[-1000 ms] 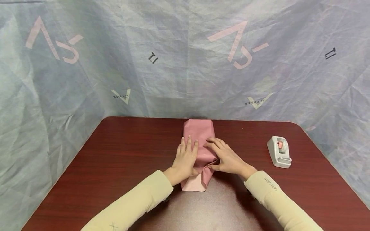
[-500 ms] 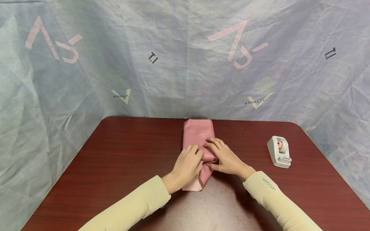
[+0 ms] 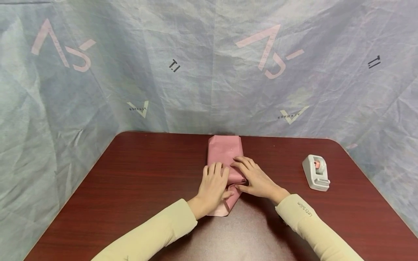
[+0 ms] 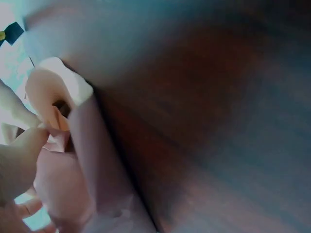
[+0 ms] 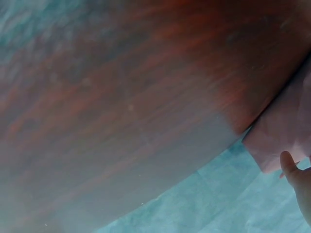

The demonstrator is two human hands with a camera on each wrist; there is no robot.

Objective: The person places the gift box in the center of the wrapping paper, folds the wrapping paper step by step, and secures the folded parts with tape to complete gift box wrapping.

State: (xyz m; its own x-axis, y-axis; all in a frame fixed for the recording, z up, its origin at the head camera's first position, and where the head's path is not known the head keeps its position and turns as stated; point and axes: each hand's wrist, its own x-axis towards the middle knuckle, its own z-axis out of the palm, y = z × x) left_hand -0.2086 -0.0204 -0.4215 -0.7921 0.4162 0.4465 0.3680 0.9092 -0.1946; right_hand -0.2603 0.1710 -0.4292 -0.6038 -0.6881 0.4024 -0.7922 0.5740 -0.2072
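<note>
A long package wrapped in pink paper (image 3: 225, 150) lies on the table, its near end partly folded. Pale inner paper (image 3: 219, 211) shows at that end, beside a pink side flap (image 3: 233, 197). My left hand (image 3: 212, 186) lies over the package's left side with fingers extended, its thumb reaching to the flap. In the left wrist view that thumb touches the creased paper (image 4: 58, 138) by an open, rounded fold. My right hand (image 3: 258, 179) holds the near right corner, fingertips on top and thumb at the fold. The right wrist view shows only a finger (image 5: 290, 167) against the pink paper.
A white tape dispenser (image 3: 316, 173) with a roll of tape stands on the right side of the dark red wooden table (image 3: 156, 163). Behind the table hangs a grey-blue printed cloth (image 3: 189, 90), which also runs along both sides.
My left hand draws back toward the near end, its fingers curling and then straightening again, and its thumb shifts right onto the flap. The side flap leans further inward. My right hand stays put.
</note>
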